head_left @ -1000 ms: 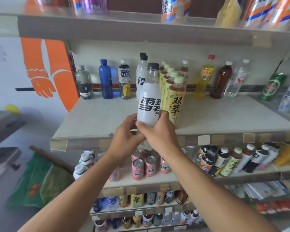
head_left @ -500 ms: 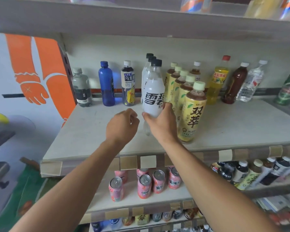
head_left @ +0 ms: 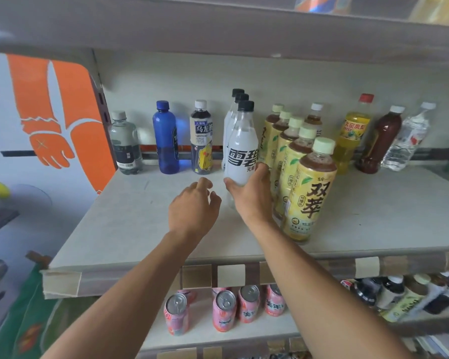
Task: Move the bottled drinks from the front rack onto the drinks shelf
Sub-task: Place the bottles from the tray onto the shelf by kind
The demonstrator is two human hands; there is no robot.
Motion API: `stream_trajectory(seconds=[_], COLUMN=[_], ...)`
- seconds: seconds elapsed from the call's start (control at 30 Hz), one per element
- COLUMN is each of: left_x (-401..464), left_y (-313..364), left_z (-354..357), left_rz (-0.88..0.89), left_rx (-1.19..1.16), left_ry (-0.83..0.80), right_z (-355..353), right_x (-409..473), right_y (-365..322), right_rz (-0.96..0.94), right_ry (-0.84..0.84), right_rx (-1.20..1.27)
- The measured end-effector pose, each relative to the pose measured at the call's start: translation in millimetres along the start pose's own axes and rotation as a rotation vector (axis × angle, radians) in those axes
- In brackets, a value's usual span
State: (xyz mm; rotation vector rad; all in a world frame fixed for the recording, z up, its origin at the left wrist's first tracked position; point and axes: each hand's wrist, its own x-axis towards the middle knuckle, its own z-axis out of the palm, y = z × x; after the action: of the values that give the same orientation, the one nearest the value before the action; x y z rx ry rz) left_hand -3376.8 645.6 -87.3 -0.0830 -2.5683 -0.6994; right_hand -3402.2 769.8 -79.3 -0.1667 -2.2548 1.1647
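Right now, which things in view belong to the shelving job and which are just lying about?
In the job:
white-label bottle, gripped by the right hand
left hand, open beside it
drinks shelf

Just there:
pink cans on the lower shelf
blue bottle
yellow tea bottles

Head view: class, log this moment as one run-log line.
right hand: gripping white bottle | left hand: open, off bottle | bottle: on drinks shelf, fronting black-capped row | step: placing
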Motion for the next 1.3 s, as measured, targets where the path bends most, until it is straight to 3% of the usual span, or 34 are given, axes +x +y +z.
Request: stream_trajectory(seconds=[1.3], left_x=[-2], left_y=[0], left_z=[14], left_rz=[0.087], left_rx=[0.068], left_ry=[-0.009], right_z=[30], right_x=[20], right_y=[20], right_rz=[-0.087], right_ry=[0.078], right_rx=[-0.157])
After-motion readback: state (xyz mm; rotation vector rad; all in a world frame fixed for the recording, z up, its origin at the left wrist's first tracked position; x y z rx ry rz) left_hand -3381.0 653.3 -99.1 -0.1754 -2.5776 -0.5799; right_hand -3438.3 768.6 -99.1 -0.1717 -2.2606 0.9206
